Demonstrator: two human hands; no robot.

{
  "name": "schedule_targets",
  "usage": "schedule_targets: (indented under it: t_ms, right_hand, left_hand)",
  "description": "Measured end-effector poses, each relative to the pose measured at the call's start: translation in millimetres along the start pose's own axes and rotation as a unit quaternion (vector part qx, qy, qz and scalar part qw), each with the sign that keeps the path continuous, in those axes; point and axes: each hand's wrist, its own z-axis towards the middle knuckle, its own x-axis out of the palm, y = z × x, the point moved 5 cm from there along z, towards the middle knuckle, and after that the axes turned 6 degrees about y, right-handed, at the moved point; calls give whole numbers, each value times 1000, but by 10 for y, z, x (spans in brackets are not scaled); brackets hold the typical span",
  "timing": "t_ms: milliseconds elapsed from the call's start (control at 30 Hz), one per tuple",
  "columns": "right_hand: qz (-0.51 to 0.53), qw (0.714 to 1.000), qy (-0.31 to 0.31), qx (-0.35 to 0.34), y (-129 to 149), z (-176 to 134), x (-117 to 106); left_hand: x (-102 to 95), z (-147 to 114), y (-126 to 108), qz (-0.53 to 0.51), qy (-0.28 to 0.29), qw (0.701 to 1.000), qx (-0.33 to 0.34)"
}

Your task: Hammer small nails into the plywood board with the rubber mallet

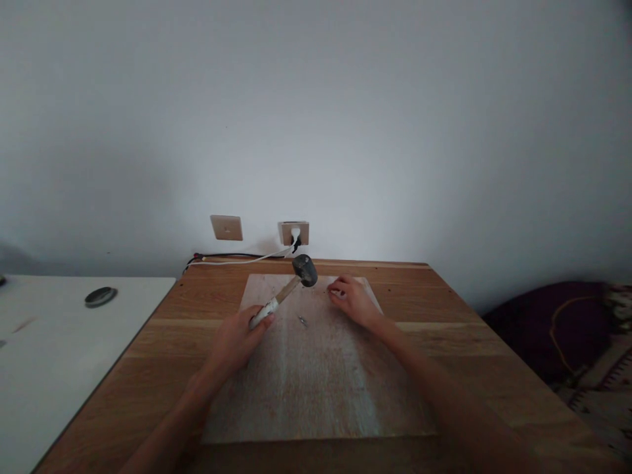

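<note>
My left hand (247, 332) is wrapped round the white-wrapped lower handle of a rubber mallet (287, 289). The mallet's dark head is raised at the upper right end, above the far part of a worn wooden board (316, 388). My right hand (351, 297) is by the board's far right part, with fingers curled into a pinch. Whatever sits between those fingertips is too small to make out. A small shiny metal piece (302, 320), perhaps a screw or anchor, lies on the board between my hands.
The board lies on a brown wooden table (434, 336) against the wall. At the back, a white cable (247, 262) runs to a wall socket (295, 233). A white surface (64, 375) at left bears a dark oval dish (101, 296). A purple cushion (557, 329) is at right.
</note>
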Motion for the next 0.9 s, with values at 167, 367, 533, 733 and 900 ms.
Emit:
schedule_targets:
  t_ms: [167,367,533,733,900]
  right_hand:
    - [154,976,-21,151,-295,99,104]
    - [163,974,-27,153,-258,112,223]
    - [164,973,-41,154,-231,77,228]
    - [146,976,-44,157,-213,75,220]
    - [130,976,-47,169,-238,74,231]
  left_hand:
    - [9,37,-85,-16,12,1000,14]
    - [40,87,-108,-25,8,999,24]
    - [88,127,-139,-16,9,999,30]
    - [120,156,-235,33,21,999,35]
    - [126,143,-311,99,48,994,29]
